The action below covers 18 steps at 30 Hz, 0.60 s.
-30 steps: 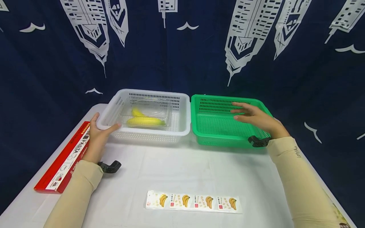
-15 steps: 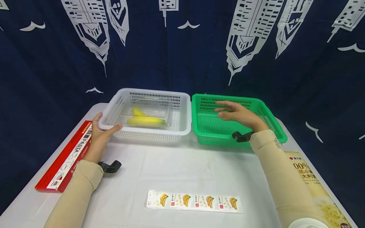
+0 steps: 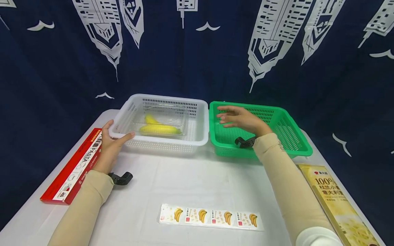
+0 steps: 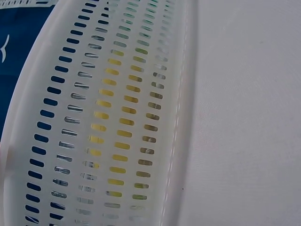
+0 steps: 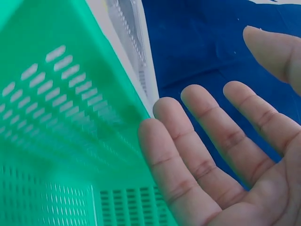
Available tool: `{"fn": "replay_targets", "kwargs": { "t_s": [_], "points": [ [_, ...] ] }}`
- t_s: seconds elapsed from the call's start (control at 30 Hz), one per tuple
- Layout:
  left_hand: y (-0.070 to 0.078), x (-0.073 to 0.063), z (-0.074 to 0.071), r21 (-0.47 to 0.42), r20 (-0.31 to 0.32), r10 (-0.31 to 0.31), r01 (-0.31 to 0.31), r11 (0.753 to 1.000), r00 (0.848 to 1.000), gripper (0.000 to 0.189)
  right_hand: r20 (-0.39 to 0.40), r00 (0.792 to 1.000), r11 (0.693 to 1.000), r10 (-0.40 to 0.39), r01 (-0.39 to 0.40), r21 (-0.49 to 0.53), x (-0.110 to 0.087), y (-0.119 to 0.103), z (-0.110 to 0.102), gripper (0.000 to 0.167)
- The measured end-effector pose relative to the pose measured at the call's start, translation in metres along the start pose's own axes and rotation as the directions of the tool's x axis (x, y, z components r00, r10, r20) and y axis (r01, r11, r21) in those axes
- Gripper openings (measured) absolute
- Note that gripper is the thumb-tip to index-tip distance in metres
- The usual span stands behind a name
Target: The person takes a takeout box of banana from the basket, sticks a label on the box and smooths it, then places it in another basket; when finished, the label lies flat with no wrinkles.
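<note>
My left hand (image 3: 110, 149) grips the near left corner of a white perforated basket (image 3: 198, 140), thumb over the front rim and fingers at the left side. Inside the basket lies a clear plastic box (image 3: 172, 112) with a yellow corn cob (image 3: 160, 129) and a second yellow piece (image 3: 150, 119) behind it, partly covered. In the left wrist view yellow shows through the slots of the basket wall (image 4: 155, 56). My right hand (image 3: 241, 119) is held over the left part of a green basket (image 3: 289, 131), its fingers loosely spread and holding nothing.
A red pasta box (image 3: 74, 167) lies along the left table edge. On the right lies a yellow pasta package (image 3: 341, 201), partly behind the right sleeve. A strip of banana stickers (image 3: 210, 217) lies near the front. A white round lid-like thing (image 3: 318, 236) shows at the bottom right.
My right hand has moved left across the green basket toward the white one, uncovering the yellow package. The left hand stays at the white basket's corner.
</note>
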<state>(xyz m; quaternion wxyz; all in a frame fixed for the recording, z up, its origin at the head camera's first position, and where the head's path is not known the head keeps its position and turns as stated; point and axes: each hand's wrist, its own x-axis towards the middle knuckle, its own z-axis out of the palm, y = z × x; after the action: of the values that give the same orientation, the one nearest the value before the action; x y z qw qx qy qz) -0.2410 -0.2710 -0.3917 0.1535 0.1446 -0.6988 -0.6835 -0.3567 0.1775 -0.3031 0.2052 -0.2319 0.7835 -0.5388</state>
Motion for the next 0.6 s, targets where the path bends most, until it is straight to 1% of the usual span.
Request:
{"fn": "replay_targets", "kwargs": {
  "t_s": [0.2,0.4,0.5,0.6],
  "points": [
    [-0.001,0.002,-0.001,-0.003,0.000,-0.004,0.004,1.000,1.000,0.102,-0.008,1.000,0.997,0.021,-0.021,0.079,0.019,-0.005,0.018,0.059],
    [-0.001,0.003,-0.002,0.003,-0.001,-0.008,0.008,1.000,1.000,0.102,-0.006,0.999,0.994,0.044,-0.044,0.103,0.038,-0.012,0.036,0.058],
    [-0.001,0.003,-0.002,0.002,0.001,-0.004,0.004,1.000,1.000,0.101,-0.015,0.997,0.990,0.074,-0.072,0.117,0.046,-0.017,0.045,0.059],
    [-0.001,0.002,-0.002,0.003,0.003,0.004,-0.004,1.000,1.000,0.101,-0.043,0.992,0.982,0.121,-0.114,0.150,0.054,-0.024,0.056,0.061]
  ]
}}
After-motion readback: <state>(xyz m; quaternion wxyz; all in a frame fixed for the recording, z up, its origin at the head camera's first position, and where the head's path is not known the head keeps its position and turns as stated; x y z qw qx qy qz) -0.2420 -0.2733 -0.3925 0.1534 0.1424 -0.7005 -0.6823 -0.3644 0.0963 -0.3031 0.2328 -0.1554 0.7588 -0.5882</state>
